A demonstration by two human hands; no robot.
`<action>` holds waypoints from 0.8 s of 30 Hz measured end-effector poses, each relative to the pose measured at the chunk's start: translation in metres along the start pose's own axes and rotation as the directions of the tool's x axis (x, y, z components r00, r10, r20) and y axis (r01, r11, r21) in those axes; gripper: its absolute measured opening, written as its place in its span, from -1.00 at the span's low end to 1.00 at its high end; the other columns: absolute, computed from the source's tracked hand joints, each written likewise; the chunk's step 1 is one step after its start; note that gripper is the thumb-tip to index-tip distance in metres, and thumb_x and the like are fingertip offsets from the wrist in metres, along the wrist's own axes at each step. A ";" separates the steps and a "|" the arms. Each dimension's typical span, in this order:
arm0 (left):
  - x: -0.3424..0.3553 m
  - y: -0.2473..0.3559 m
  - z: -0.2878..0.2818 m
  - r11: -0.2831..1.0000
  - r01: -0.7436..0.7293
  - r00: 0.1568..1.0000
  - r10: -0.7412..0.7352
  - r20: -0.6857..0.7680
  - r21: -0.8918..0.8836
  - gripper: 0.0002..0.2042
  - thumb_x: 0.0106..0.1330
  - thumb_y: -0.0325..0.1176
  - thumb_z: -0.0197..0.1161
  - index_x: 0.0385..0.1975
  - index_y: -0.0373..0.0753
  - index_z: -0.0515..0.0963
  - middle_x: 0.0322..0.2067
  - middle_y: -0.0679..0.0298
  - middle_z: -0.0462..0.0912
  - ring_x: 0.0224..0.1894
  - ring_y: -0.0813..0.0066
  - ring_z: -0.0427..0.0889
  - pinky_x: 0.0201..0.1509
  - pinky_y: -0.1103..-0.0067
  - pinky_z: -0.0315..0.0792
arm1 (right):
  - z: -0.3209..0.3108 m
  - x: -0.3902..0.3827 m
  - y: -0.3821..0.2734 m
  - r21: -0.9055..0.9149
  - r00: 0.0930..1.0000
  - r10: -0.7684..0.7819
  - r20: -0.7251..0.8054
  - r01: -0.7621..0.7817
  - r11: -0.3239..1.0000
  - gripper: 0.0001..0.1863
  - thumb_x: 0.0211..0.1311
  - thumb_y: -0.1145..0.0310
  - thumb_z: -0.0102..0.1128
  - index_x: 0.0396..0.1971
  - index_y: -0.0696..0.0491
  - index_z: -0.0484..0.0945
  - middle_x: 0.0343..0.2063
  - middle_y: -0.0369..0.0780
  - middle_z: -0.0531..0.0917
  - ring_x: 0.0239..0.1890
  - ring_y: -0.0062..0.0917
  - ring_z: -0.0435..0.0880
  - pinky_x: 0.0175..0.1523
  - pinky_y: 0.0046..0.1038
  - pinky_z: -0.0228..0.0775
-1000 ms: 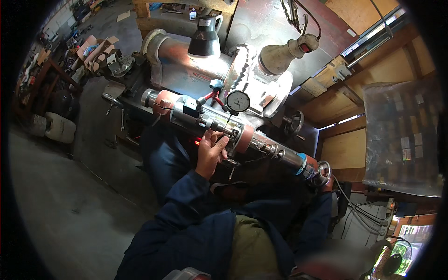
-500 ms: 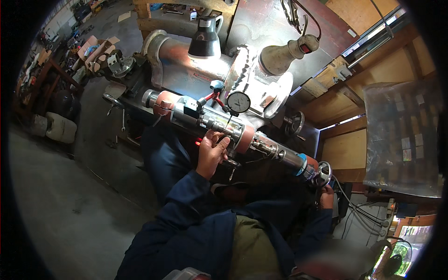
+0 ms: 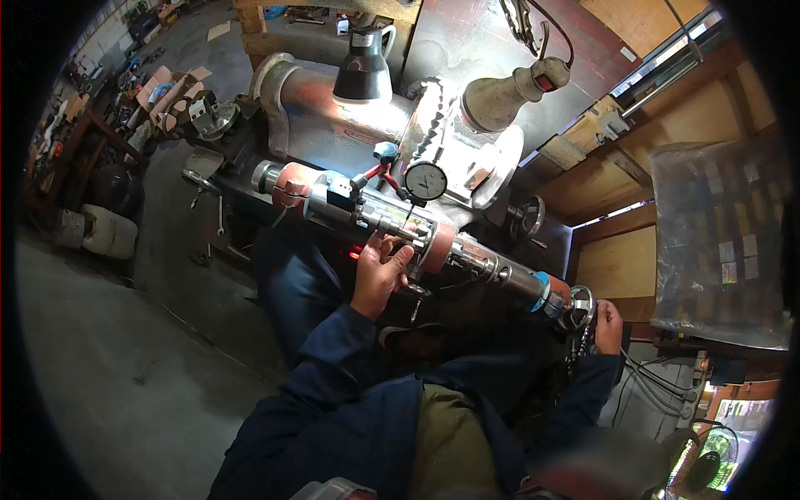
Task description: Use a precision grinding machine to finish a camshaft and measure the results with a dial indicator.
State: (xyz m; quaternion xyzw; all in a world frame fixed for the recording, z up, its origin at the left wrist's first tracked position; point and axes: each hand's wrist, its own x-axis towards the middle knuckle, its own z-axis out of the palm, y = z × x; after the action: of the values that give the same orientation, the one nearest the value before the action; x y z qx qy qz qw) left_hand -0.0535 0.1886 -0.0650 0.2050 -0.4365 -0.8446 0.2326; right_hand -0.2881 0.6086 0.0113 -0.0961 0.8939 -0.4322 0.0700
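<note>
A long steel fixture (image 3: 517, 283) with red clamp blocks (image 3: 290, 187) runs diagonally across my front. A dial gauge (image 3: 426, 181) on a red jointed arm (image 3: 379, 171) stands over its middle, probe pointing down. My left hand (image 3: 381, 271) is closed on a steel part of the fixture just below the gauge; its fingertips are partly hidden. My right hand (image 3: 607, 327) is closed on the rim of the steel handwheel (image 3: 583, 302) at the right end. A chain (image 3: 577, 350) hangs beneath the wheel. A black lamp (image 3: 363, 67) and a beige lamp (image 3: 492, 100) light the machine.
Behind are a large machine housing (image 3: 304, 104) and a metal board (image 3: 437, 33). Loose parts and cardboard boxes (image 3: 158, 87) lie at far left, above a white jug (image 3: 112, 233). A plastic-covered board (image 3: 717, 242), cables (image 3: 658, 383) and a fan (image 3: 708, 467) are at right.
My right hand has risen from low behind the handwheel to its right-hand rim, and more chain shows below. My left hand has barely moved.
</note>
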 end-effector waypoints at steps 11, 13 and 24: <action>0.004 -0.006 -0.001 0.997 0.000 0.998 0.005 0.058 -0.072 -0.54 0.34 -0.35 0.27 0.19 -0.23 0.32 0.13 0.17 0.53 -0.53 0.78 0.50 -0.61 0.81 0.35 | 0.099 0.013 -0.169 0.016 0.861 -0.473 0.187 0.478 0.878 -0.82 0.44 0.30 -0.01 -0.13 0.08 0.43 -0.27 -0.18 0.60 -0.26 -0.54 0.55 -0.18 -0.48 0.34; 0.005 -0.007 -0.001 0.999 0.002 0.999 0.001 0.046 -0.051 -0.51 0.34 -0.36 0.27 0.23 -0.22 0.29 0.15 0.16 0.52 -0.55 0.78 0.48 -0.62 0.81 0.34 | 0.130 0.013 -0.187 0.061 0.786 -0.487 0.381 0.505 0.861 -0.84 0.39 0.35 0.07 -0.20 0.14 0.47 -0.39 -0.17 0.59 -0.33 -0.55 0.55 -0.19 -0.48 0.36; 0.006 -0.001 -0.003 0.998 0.040 0.996 -0.036 0.085 -0.050 -0.47 0.33 -0.36 0.28 0.25 -0.26 0.25 0.09 0.19 0.56 -0.58 0.80 0.43 -0.60 0.79 0.32 | 0.219 0.024 -0.189 0.177 0.581 -0.642 0.500 0.657 0.733 -0.90 0.10 0.58 0.23 -0.35 0.14 0.60 -0.41 -0.14 0.61 -0.28 -0.31 0.59 -0.13 -0.39 0.42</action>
State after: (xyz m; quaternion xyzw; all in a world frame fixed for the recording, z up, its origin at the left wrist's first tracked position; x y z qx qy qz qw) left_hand -0.0574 0.1839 -0.0681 0.1716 -0.4199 -0.8677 0.2033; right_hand -0.2448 0.3221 0.0240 -0.5320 0.7464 -0.3710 0.1492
